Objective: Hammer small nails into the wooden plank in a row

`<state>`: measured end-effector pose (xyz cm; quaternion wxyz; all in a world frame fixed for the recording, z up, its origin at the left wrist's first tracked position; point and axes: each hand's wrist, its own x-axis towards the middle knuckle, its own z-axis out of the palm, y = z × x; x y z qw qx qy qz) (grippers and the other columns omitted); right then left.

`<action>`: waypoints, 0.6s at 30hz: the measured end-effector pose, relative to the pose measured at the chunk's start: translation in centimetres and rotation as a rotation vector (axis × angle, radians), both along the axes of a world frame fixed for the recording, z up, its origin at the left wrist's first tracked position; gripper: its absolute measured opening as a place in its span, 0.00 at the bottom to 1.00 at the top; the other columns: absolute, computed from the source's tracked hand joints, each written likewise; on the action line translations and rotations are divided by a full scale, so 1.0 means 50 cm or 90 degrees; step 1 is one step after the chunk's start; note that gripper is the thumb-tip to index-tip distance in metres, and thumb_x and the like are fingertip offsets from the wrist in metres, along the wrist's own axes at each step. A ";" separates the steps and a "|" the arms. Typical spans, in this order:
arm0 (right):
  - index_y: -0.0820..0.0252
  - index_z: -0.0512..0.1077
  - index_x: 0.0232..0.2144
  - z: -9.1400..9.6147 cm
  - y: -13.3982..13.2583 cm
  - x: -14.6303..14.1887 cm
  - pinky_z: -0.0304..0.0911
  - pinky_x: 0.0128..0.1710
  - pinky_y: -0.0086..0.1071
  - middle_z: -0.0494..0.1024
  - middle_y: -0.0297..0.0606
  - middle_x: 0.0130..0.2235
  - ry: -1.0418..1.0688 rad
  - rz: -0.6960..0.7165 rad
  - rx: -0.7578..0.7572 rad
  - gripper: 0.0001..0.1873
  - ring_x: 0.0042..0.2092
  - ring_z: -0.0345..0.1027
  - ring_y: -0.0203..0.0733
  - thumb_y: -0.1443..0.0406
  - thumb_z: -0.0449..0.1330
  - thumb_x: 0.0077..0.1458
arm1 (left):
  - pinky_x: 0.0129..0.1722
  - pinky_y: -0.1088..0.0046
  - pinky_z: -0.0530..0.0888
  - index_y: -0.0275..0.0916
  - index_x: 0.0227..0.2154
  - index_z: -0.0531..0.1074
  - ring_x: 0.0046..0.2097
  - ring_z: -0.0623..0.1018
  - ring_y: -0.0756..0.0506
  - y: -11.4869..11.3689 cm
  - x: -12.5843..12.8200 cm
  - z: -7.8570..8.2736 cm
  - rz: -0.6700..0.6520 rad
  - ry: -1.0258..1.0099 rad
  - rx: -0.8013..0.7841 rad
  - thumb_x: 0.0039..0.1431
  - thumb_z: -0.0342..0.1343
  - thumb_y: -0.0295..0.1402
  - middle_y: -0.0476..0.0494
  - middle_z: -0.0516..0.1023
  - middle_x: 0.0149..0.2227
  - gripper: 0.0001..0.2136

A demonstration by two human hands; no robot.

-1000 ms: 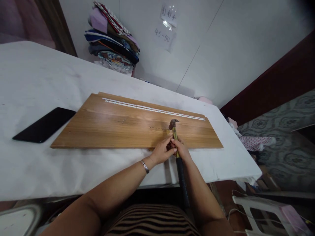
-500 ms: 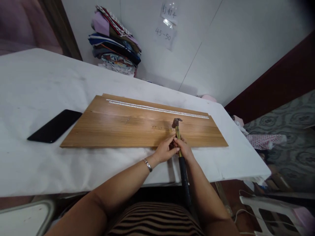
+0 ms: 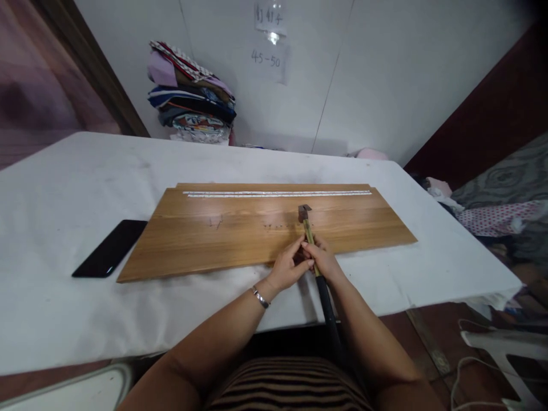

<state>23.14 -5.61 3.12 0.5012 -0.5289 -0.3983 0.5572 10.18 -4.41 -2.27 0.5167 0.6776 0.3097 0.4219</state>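
My right hand (image 3: 324, 261) is closed round the wooden part of a hammer (image 3: 327, 305), thumb along the handle. Its rusty metal head points away from me, over a wooden board (image 3: 180, 242), and the black grip runs back towards my body. Against it, my left hand (image 3: 290, 269) has its thumb and fingers drawn together beside the handle. Whatever lies between the left fingertips is hidden. Beyond the hands, a row of small dark nails (image 3: 280, 226) shows on the board. A few loose nails (image 3: 217, 222) are farther left. Two white marked strips (image 3: 278, 194) run along the far edge.
A black phone-like slab (image 3: 109, 250) lies left of the board on the white-covered table (image 3: 162, 331). Folded cloths (image 3: 192, 94) are stacked at the back against the wall. To the right, below the table, stands a white plastic stool (image 3: 505, 348).
My view has shifted and tilted, so the board and table sit lower and turned slightly. Both hands and the hammer keep nearly the same hold.
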 end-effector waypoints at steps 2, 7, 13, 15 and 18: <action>0.57 0.62 0.28 0.000 0.000 0.002 0.48 0.11 0.24 0.62 0.21 0.16 -0.005 0.008 -0.004 0.16 0.13 0.50 0.28 0.56 0.63 0.44 | 0.60 0.56 0.69 0.35 0.65 0.60 0.58 0.73 0.37 -0.001 -0.001 0.001 0.003 0.005 0.019 0.57 0.59 0.40 0.33 0.71 0.60 0.34; 0.56 0.61 0.30 -0.002 0.001 0.010 0.48 0.09 0.24 0.63 0.21 0.17 0.010 0.037 -0.006 0.16 0.13 0.51 0.28 0.56 0.63 0.46 | 0.57 0.56 0.72 0.35 0.65 0.58 0.55 0.75 0.38 -0.004 -0.001 -0.001 0.012 0.023 0.014 0.58 0.59 0.42 0.31 0.72 0.59 0.35; 0.56 0.62 0.32 -0.001 -0.003 0.015 0.48 0.09 0.24 0.64 0.20 0.17 0.036 0.054 -0.016 0.15 0.12 0.51 0.28 0.56 0.63 0.48 | 0.55 0.56 0.74 0.37 0.66 0.56 0.54 0.76 0.39 -0.003 0.000 -0.008 0.001 0.026 0.016 0.59 0.58 0.42 0.32 0.71 0.59 0.35; 0.56 0.62 0.32 0.001 -0.003 0.014 0.48 0.09 0.24 0.63 0.20 0.17 0.034 0.045 -0.015 0.16 0.12 0.51 0.28 0.57 0.63 0.47 | 0.56 0.56 0.73 0.36 0.66 0.57 0.55 0.75 0.38 -0.002 0.000 -0.007 0.002 0.027 0.023 0.59 0.57 0.42 0.32 0.70 0.60 0.35; 0.56 0.62 0.32 0.005 -0.003 0.011 0.47 0.09 0.24 0.63 0.20 0.16 0.026 0.044 -0.019 0.16 0.11 0.51 0.28 0.56 0.64 0.46 | 0.56 0.57 0.73 0.36 0.66 0.58 0.55 0.75 0.37 -0.002 0.000 -0.003 0.010 0.027 0.024 0.58 0.58 0.43 0.32 0.70 0.60 0.34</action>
